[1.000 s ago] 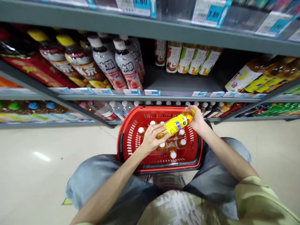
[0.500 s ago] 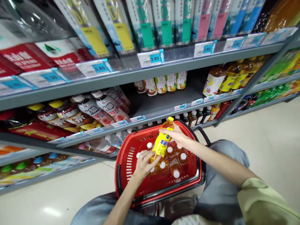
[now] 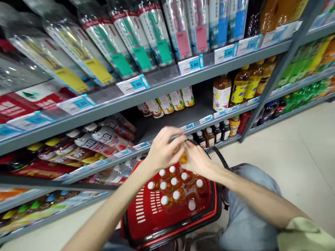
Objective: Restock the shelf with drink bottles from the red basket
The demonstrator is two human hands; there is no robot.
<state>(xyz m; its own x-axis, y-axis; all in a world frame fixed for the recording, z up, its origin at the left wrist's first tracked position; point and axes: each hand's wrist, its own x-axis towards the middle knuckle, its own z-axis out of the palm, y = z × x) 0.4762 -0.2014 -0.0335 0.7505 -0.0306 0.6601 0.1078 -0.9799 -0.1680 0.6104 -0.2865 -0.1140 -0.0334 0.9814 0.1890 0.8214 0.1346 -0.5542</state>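
Note:
A small drink bottle with amber liquid [image 3: 183, 158] is between my two hands above the far side of a red shopping basket [image 3: 146, 223]. Most of the bottle and its label are hidden by my fingers. My left hand [image 3: 164, 148] curls over the bottle from the left, thumb and fingers closed around its upper part. From the right, my right hand [image 3: 197, 161] wraps its body. Below them, several amber bottles with white caps [image 3: 174, 181] stand grouped in the basket.
A grey shelf [image 3: 167, 87] of drinks runs across in front. Carton-like tea packs [image 3: 172, 101] and a white-labelled bottle [image 3: 221, 93] stand on its middle level. Peach drink bottles [image 3: 104, 137] lie tilted at left. My knee [image 3: 251, 205] is right of the basket.
My left hand has moved from the bottle's lower end up to its far, upper part. The bottle's yellow label and cap are now covered by my hands. The view has shifted right.

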